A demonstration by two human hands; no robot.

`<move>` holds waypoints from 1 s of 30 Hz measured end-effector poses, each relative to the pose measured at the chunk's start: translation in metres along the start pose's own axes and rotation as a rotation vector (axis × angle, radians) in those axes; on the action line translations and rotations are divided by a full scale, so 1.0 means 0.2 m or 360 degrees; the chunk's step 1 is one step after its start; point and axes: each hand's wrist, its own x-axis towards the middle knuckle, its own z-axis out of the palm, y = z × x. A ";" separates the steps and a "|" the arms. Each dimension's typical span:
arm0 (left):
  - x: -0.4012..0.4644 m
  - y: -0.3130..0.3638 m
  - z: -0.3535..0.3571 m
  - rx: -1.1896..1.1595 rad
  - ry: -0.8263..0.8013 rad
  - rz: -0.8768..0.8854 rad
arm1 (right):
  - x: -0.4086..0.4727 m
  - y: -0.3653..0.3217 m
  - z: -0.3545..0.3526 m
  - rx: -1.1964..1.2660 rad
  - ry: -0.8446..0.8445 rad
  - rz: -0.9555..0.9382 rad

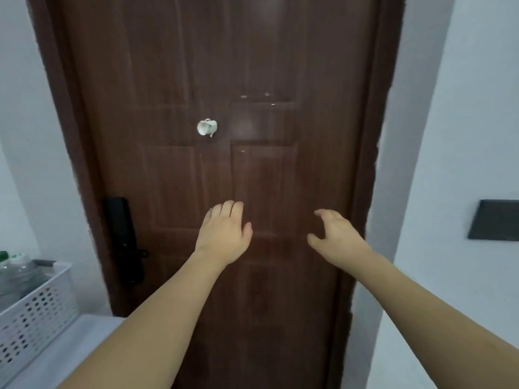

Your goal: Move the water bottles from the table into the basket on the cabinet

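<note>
Hands: both up in front of the door (213,80), nothing in either one.
Left hand (223,234): back of the hand to the camera, fingers loosely bent and close together, thumb out to the side, gripping nothing.
Right hand (335,234): fingers and thumb spread in a loose claw, holding nothing.
Basket (33,313): white, perforated, sitting at the far left on the pale cabinet top (73,349), right beside the door frame.
Water bottles (15,269): clear ones with green caps stand inside the basket, so part of the job looks done; the count is hard to call, since they are blurred and cut by the frame edge.
Table: out of view, so I cannot tell whether any bottles are left on it.
Step in hand: by my read, the person is between trips, heading off for another bottle or finishing up.
How a bottle will handle: thin clear plastic, probably heavy if full, with a smooth wall that gives under a hard squeeze and may be slick.
Where to take hold: wrap fingers and thumb round the middle of the body or just under the shoulder, firmly but without crushing; the cap alone is a poor handle.
Placing: lower it upright into free space in the basket, alongside those already there, so none get knocked over.
Other sights: black lock handle (126,240) on the door, a small white fitting (207,127) higher up, and a dark panel (494,220) on the right wall.
</note>
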 end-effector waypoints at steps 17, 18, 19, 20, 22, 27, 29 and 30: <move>-0.12 1.31 0.07 -0.0146 -0.0122 0.0204 | -0.57 0.93 -0.68 -0.0159 -0.0047 0.0199; -0.12 1.35 0.07 -0.0165 -0.0122 0.0194 | -0.58 0.95 -0.71 -0.0180 -0.0065 0.0194; -0.13 1.40 0.06 -0.0173 -0.0123 0.0193 | -0.59 0.97 -0.75 -0.0197 -0.0072 0.0190; -0.13 1.45 0.05 -0.0174 -0.0120 0.0198 | -0.61 0.99 -0.79 -0.0211 -0.0067 0.0183; -0.15 1.57 0.02 -0.0166 -0.0107 0.0235 | -0.65 1.05 -0.87 -0.0217 -0.0023 0.0157; -0.17 1.92 -0.04 -0.0132 -0.0097 0.0227 | -0.82 1.30 -1.07 -0.0236 -0.0007 0.0095; -0.21 2.09 -0.04 -0.0096 -0.0115 0.0213 | -0.89 1.46 -1.18 -0.0241 -0.0003 0.0097; -0.23 2.19 -0.04 -0.0073 -0.0110 0.0211 | -0.93 1.55 -1.24 -0.0240 0.0012 0.0101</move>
